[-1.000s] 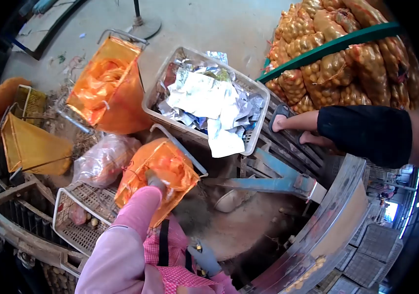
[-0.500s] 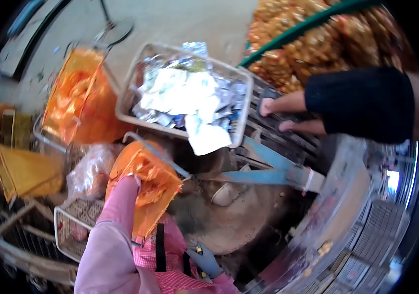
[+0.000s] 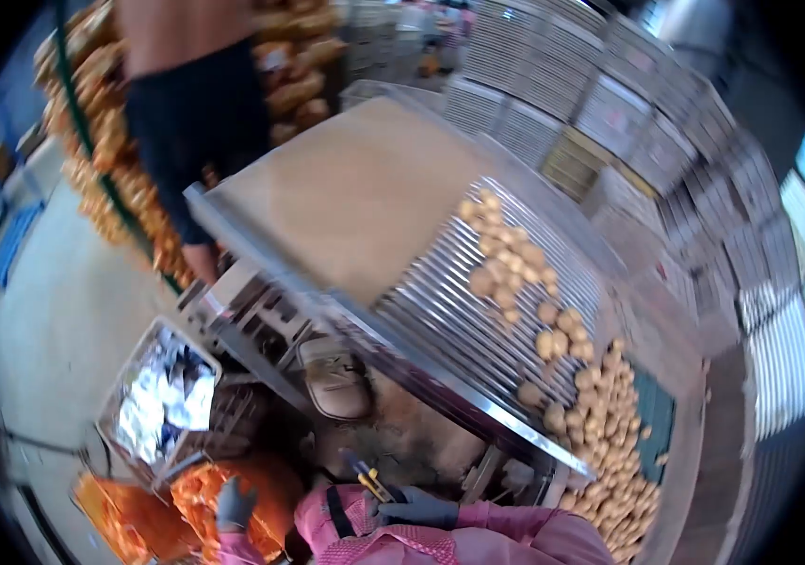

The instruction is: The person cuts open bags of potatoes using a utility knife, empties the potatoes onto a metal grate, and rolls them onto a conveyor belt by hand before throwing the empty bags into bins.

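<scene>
My right hand (image 3: 418, 509), in a grey glove, is closed on a yellow-and-black utility knife (image 3: 376, 483) held in front of my pink checked apron. The knife points up and to the left. My left hand (image 3: 235, 506), gloved in grey too, is over an orange mesh sack (image 3: 197, 494); its fingers look apart and nothing shows in them. Another orange sack (image 3: 129, 523) stands beside that one, at the lower left. Many potatoes (image 3: 515, 264) lie on the metal roller conveyor (image 3: 430, 306) and in a heap at its lower end.
A crate (image 3: 210, 356) of silvery scraps stands to the left. Beyond the conveyor's metal frame (image 3: 440, 386) rise stacked crates (image 3: 515, 56). A person in dark shorts (image 3: 197, 118) stands at the upper left by piled filled sacks (image 3: 91, 141).
My view has swung right toward the conveyor and potatoes. My left hand, earlier hidden inside the orange sack, now shows above it. The right hand still holds the knife.
</scene>
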Demonstrator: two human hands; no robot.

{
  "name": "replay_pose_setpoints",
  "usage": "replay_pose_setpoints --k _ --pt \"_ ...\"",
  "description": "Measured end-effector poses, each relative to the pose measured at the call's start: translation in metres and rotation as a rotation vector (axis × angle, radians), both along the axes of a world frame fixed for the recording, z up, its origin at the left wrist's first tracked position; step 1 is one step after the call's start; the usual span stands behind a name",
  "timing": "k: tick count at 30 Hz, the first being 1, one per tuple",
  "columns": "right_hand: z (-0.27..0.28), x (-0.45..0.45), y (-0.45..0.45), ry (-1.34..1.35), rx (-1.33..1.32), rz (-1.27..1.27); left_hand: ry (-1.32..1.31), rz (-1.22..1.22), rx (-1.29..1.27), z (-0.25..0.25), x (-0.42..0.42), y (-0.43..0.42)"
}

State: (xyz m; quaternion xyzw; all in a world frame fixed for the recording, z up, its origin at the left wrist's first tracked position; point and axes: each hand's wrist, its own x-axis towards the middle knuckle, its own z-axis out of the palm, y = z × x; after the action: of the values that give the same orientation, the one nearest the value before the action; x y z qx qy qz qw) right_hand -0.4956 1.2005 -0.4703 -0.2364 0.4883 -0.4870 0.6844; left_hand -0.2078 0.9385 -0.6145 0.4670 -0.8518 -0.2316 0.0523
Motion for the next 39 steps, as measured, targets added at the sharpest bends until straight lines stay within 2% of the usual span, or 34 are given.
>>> replay_pose_setpoints --k 1,2,4,6,8,9,10,11,12,13,17,18,19,20,22,23,25,27,29,31,32,34,36,37,39 --pt "0.000 -0.008 0.014 -0.111 -0.043 -0.094 0.423 -0.100 0.092 0.027 -0.049 0.017" --pt "0.000 -0.017 0.027 -0.224 -0.091 -0.181 0.645 -0.127 0.191 0.066 -0.105 0.044" --pt "0.002 -0.037 0.054 -0.151 -0.168 -0.275 0.779 -0.326 0.296 0.146 -0.194 0.104" --pt "0.005 -0.064 0.080 0.064 -0.241 -0.307 0.742 -0.626 0.188 0.154 -0.246 0.134" --pt "0.038 -0.096 0.103 0.087 -0.490 -0.433 0.818 -0.915 -0.106 0.174 -0.296 0.159" --pt "0.045 -0.111 0.118 0.211 -0.441 -0.527 0.807 -0.945 -0.100 0.184 -0.315 0.170" --pt "0.050 -0.125 0.132 0.337 -0.386 -0.615 0.864 -0.958 -0.193 0.194 -0.332 0.181" --pt "0.049 -0.141 0.139 0.336 -0.387 -0.635 0.926 -0.963 -0.286 0.200 -0.347 0.191" --pt "0.043 -0.159 0.143 0.205 -0.459 -0.727 0.927 -0.975 -0.282 0.198 -0.362 0.197" --pt "0.034 -0.177 0.147 0.071 -0.529 -0.812 0.874 -0.913 -0.354 0.191 -0.376 0.200" --pt "0.004 -0.221 0.125 0.034 -0.499 -0.920 0.584 -0.830 -0.543 0.183 -0.414 0.215" --pt "0.000 -0.229 0.123 -0.058 -0.394 -0.876 0.466 -0.814 -0.602 0.179 -0.420 0.215" --pt "-0.008 -0.236 0.126 -0.150 -0.290 -0.832 0.539 -0.808 -0.646 0.175 -0.427 0.215" --pt "-0.030 -0.248 0.129 -0.158 -0.287 -0.839 0.532 -0.817 -0.641 0.176 -0.430 0.216" --pt "-0.081 -0.270 0.138 -0.010 -0.112 -0.932 0.499 -0.800 -0.604 0.179 -0.432 0.220" --pt "-0.084 -0.276 0.157 -0.125 -0.113 -0.927 0.493 -0.809 -0.571 0.176 -0.431 0.217" --pt "-0.070 -0.275 0.206 0.046 -0.005 -0.935 0.486 -0.803 -0.572 0.179 -0.434 0.219" --pt "-0.082 -0.283 0.257 0.250 0.125 -0.975 0.511 -0.797 -0.579 0.176 -0.436 0.221" --pt "-0.105 -0.287 0.297 0.138 0.201 -1.309 0.478 -0.777 -0.568 0.176 -0.438 0.224" --pt "-0.077 -0.300 0.328 0.431 0.483 -1.165 0.456 -0.740 -0.599 0.176 -0.441 0.225" --pt "-0.124 -0.317 0.347 0.711 0.425 -1.245 0.452 -0.739 -0.597 0.176 -0.442 0.227" --pt "-0.162 -0.353 0.348 1.107 0.151 -1.634 0.468 -0.717 -0.604 0.179 -0.445 0.230" --pt "-0.106 -0.354 0.322 0.899 0.175 -1.356 0.485 -0.725 -0.602 0.175 -0.446 0.225" --pt "-0.080 -0.352 0.298 0.944 0.260 -1.237 0.504 -0.737 -0.599 0.173 -0.444 0.224" --pt "-0.075 -0.363 0.256 1.143 0.276 -0.797 0.494 -0.738 -0.598 0.172 -0.443 0.221"
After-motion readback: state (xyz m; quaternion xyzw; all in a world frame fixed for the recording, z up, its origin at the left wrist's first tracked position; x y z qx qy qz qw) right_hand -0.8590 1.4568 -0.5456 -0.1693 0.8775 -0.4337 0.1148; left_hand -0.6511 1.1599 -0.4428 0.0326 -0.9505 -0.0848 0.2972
